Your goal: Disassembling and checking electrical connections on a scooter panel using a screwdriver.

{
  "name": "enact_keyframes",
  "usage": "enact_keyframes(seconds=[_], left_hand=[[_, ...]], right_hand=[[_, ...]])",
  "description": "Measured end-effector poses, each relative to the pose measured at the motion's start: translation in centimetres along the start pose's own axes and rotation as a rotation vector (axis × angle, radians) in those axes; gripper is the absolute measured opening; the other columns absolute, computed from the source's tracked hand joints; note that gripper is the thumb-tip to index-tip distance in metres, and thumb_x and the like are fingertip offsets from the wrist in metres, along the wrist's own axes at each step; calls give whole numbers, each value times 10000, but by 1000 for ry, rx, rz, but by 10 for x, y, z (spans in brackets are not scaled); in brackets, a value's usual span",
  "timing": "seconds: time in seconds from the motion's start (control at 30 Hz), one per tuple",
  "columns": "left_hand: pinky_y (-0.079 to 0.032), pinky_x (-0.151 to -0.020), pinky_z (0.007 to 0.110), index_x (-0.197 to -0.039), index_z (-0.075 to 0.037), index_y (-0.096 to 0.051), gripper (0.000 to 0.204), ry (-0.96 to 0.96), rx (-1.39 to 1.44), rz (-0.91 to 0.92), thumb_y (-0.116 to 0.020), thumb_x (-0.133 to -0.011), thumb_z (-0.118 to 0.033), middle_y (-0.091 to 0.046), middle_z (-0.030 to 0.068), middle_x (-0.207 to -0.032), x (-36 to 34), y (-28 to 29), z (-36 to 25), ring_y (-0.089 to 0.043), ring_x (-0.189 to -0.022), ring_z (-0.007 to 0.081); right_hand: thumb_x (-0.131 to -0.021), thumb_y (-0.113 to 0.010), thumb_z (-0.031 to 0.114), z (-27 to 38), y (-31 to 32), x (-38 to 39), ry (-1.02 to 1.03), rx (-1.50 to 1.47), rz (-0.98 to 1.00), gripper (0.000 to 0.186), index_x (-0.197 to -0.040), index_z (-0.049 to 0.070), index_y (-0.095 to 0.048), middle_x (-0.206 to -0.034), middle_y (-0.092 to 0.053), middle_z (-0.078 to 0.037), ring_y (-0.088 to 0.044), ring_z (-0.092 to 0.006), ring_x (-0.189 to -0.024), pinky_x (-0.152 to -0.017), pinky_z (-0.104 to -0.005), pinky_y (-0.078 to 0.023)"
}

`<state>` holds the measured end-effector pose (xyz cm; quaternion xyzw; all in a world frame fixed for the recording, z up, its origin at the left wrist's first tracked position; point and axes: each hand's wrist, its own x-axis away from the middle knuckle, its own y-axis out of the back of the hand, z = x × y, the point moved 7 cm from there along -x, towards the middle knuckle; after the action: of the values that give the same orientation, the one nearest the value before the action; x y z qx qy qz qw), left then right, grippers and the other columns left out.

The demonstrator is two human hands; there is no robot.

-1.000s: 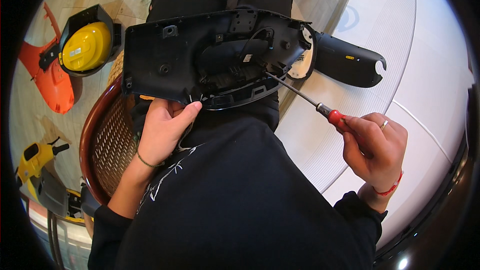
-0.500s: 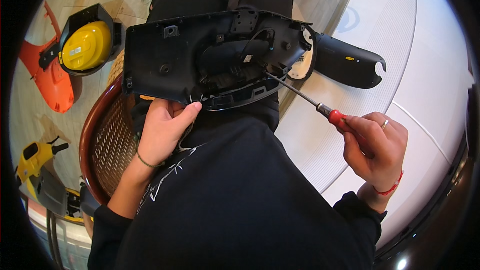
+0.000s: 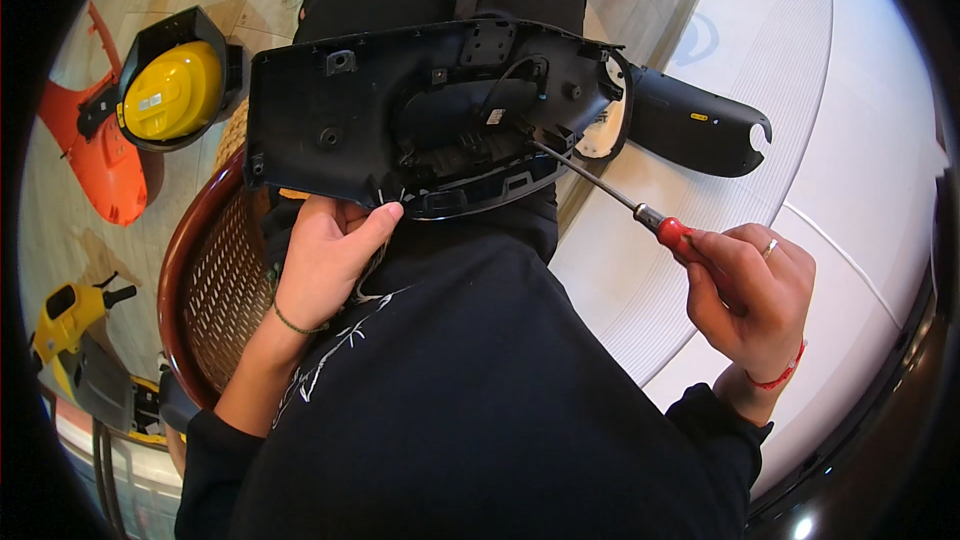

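A large black plastic housing (image 3: 300, 100) lies across my lap, its hollow inside with ribs, screw posts and a thin cable facing up. My left hand (image 3: 335, 245) pinches the housing's near edge between thumb and fingers. My right hand (image 3: 755, 290) is closed round the red handle of a screwdriver (image 3: 595, 185). The screwdriver's shaft slants up and left, and its tip is inside the housing near the right end of the recess. Whether the tip sits on a screw is too small to tell.
To the right, a black curved cover (image 3: 690, 125) lies on a white ridged table (image 3: 800, 170). A brown woven chair (image 3: 215, 280) stands at my left. On the floor are an orange panel (image 3: 115, 165), a yellow-and-black part (image 3: 175, 90) and a yellow-grey part (image 3: 75, 320).
Almost nothing differs. The near rim of the housing has tilted very slightly, while both hands and the screwdriver stay in place.
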<state>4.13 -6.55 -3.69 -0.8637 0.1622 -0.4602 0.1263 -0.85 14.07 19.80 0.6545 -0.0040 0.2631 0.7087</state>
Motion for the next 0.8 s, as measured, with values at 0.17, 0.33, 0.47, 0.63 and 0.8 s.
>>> enact_keyframes(seconds=[0.17, 0.33, 0.47, 0.63, 0.8], left_hand=[[-468, -747, 225, -1124, 32, -471, 350, -1, 0, 13, -643, -837, -70, -589, 63, -946, -1, 0, 1, -563, -835, 85], [-465, -742, 221, -1114, 29, -478, 333, 1, 3, 7, -639, -839, -67, -589, 56, -944, 0, 0, 1, -560, -832, 81], [-464, -739, 219, -1111, 27, -482, 324, -1, 9, 13, -636, -841, -65, -589, 52, -946, -1, 0, 0, -559, -832, 79], [-462, -734, 216, -1103, 25, -489, 314, 8, 27, 3, -636, -840, -63, -587, 44, -929, 0, -2, -3, -555, -822, 75], [-459, -712, 212, -1099, 27, -490, 317, 2, 16, 6, -641, -837, -68, -586, 42, -916, -1, 1, 0, -549, -801, 70]], right_hand=[[-620, -708, 30, 0, -1, 1, -1, -14, -3, 163, -773, 32, -650, -546, -526, -36, -496, -141, -438, -391, -244, -335], [-618, -707, 29, 1, 0, 0, -2, 2, 3, 163, -772, 33, -653, -542, -525, -36, -495, -141, -435, -390, -244, -335], [-616, -706, 24, 1, 1, 0, 1, 8, 0, 171, -778, 33, -651, -542, -520, -37, -493, -143, -434, -389, -248, -332], [-612, -708, 18, 1, 0, -1, -7, -4, -2, 180, -782, 33, -649, -549, -521, -38, -494, -146, -439, -390, -250, -332], [-613, -711, 18, 2, -1, 2, 1, 5, -7, 184, -785, 35, -650, -560, -527, -39, -500, -146, -448, -390, -250, -334]])
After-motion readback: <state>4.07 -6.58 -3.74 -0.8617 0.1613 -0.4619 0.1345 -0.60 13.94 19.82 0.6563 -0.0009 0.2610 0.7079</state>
